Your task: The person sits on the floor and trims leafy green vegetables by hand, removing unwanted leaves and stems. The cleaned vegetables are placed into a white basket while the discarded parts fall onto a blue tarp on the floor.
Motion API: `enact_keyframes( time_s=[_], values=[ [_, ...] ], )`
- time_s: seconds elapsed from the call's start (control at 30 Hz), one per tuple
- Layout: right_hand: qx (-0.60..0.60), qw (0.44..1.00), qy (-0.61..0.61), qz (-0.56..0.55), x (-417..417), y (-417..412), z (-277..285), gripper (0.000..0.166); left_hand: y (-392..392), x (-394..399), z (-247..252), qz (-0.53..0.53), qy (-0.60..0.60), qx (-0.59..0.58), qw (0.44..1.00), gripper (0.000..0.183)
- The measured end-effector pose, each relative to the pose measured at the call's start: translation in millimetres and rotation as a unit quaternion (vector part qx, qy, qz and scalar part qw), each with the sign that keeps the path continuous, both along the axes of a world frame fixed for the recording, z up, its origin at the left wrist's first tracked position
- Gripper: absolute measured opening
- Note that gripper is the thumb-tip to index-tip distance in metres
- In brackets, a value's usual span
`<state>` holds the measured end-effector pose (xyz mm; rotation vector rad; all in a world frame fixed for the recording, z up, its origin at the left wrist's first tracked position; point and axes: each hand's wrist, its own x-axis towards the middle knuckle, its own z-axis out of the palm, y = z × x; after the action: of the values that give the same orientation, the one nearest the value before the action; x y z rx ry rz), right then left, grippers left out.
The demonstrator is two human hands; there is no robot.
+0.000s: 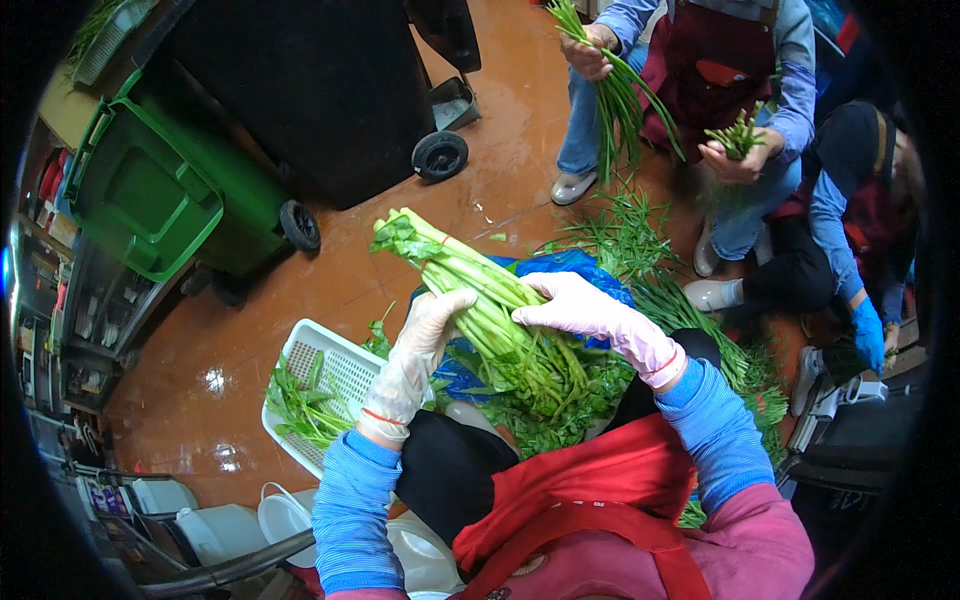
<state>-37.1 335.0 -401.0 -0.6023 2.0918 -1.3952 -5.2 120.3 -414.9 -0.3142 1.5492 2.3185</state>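
Note:
Both my gloved hands hold a large bunch of celery [480,292] in front of me, its pale stalk ends pointing up and left, its leafy end down and right. Red bands go round the stalks near the pale end. My left hand [424,345], in a whitish glove, grips the bunch on its left side. My right hand [585,311], in a pinkish glove, lies on its upper right side with the thumb across the stalks. Loose green leaves [555,435] lie below the bunch, beside blue plastic [577,262] that it partly hides.
A white perforated basket [307,345] with leafy stems stands at left. Beyond are a green wheeled bin [180,180] and a black one [300,90]. White buckets [281,517] stand lower left. Two co-workers sit at right; one holds long green stems [619,97]. More greens [697,315] cover the floor.

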Motion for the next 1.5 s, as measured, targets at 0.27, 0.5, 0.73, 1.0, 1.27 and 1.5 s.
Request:
enact_keyframes(
  time_s=[0.27,0.5,0.73,1.0,1.27,1.5],
  values=[
    [-0.001,1.000,-0.030,-0.005,2,13,17,0.039,1,15,2,0.032,0.025,0.000,0.999,0.031],
    [-0.026,0.999,0.008,-0.028,18,-14,-19,0.047,18,10,-23,0.104,0.013,0.067,0.992,0.036],
    [0.003,0.998,-0.050,-0.045,5,-17,-29,0.027,27,-10,-37,0.173,-0.021,0.036,0.984,0.033],
    [0.014,0.990,-0.141,0.001,29,23,-34,0.022,-32,-35,-61,0.279,-0.052,0.010,0.959,0.026],
    [-0.064,0.981,-0.142,-0.117,12,38,-48,0.026,-39,-41,-96,0.154,-0.122,0.044,0.980,0.020],
    [-0.094,0.976,-0.128,-0.146,15,28,-54,0.045,34,-32,-86,0.025,-0.076,-0.015,0.997,0.057]
  ],
)
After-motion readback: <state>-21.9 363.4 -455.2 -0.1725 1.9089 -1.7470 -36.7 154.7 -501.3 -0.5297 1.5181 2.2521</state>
